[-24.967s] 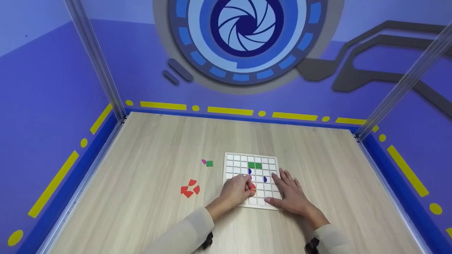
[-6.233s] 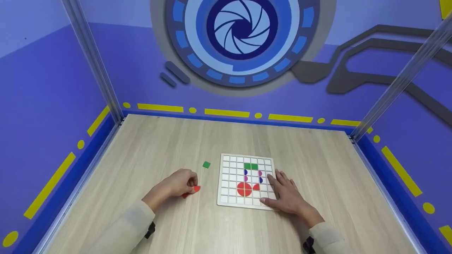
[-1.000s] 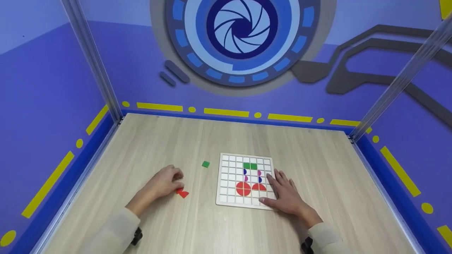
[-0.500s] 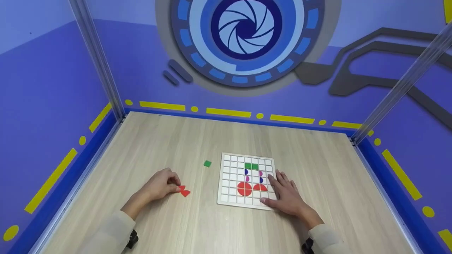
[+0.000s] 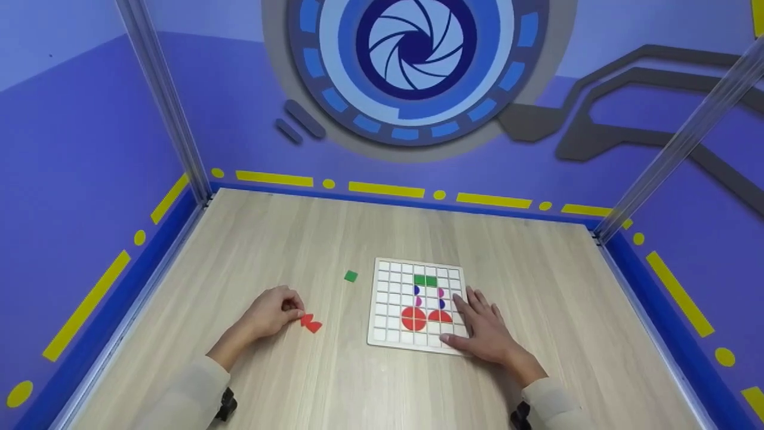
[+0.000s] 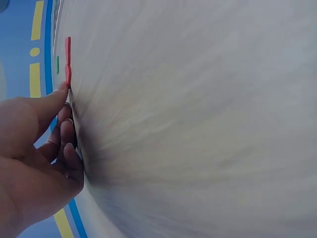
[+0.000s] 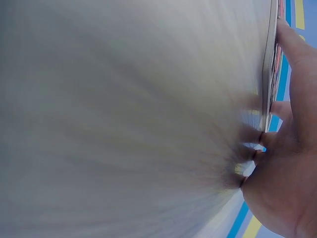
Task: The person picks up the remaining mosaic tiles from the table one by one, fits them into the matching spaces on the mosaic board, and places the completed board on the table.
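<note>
Two red quarter-circle pieces lie on the table, touching each other. My left hand has its fingers curled, and thumb and forefinger pinch the edge of the nearer-left red piece; in the left wrist view the thumb meets its end. My right hand lies spread, thumb and fingers resting on the right part of the white grid board. Set in the board are a red circle, a red half circle, two green squares and small blue and pink half circles.
A loose green square lies on the table between the left hand and the board. Blue walls with metal corner posts stand around the wooden table.
Over the longer span, red, blue and pink pieces came onto the board and the loose red ones dwindled. Lately the left hand drew back a little, uncovering the red pieces; the right stays put.
</note>
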Demonstrator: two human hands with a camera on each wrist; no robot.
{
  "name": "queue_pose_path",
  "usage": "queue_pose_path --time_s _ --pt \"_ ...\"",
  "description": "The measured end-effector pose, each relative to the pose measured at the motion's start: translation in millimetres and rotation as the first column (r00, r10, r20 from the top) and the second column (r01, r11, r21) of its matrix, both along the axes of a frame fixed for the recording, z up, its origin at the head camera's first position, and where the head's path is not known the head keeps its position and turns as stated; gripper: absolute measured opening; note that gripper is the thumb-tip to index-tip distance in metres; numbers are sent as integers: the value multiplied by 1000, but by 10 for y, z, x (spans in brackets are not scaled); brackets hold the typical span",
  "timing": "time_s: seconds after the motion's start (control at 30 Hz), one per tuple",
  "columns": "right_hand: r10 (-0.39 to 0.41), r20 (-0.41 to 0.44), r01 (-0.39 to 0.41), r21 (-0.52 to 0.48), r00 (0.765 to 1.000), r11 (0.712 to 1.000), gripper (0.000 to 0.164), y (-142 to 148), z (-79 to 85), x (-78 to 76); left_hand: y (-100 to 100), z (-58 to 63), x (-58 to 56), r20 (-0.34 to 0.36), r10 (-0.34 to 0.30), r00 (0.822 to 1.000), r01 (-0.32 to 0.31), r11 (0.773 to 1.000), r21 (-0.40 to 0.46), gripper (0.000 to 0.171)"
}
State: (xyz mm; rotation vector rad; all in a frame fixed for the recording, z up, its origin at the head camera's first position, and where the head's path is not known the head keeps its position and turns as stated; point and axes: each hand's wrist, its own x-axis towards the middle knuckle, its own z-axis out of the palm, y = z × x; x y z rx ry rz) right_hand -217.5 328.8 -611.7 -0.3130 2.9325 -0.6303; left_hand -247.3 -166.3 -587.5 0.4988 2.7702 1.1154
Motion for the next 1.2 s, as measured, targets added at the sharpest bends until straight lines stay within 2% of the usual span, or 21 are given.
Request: queue_pose_path --time_s 0.1,0.3,0.47,0.6,0.73,0.9,1.1,1.2 --pt "3 -3 -3 -4 1000 1000 105 3 13 -9 -3 1 4 11 -6 1000 6 1000 17 5" --pt "-7 -15 7 -10 1000 1000 105 24 66 -9 24 -24 -19 -11 -45 999 45 999 1 21" --pt "-9 -18 9 -1 1000 1000 106 30 76 -15 56 -50 -23 -25 -11 1000 12 1000 20 18" --pt "-5 -10 4 -5 1000 1000 105 19 60 -20 67 -65 0 -15 12 1000 -11 997 78 17" --pt "2 -3 -2 1 1000 1000 105 7 43 -19 145 -63 29 -39 19 999 -14 992 126 15" --pt "0 -2 0 10 1000 1000 106 6 35 -21 484 43 47 -65 -8 998 17 989 145 14" --pt "3 1 -3 0 1000 1000 105 5 11 -7 1118 217 -10 -38 -81 996 88 966 243 19" --pt "-2 -8 2 -6 1000 1000 105 -1 -4 2 1418 255 -32 -46 -109 993 118 957 264 17"
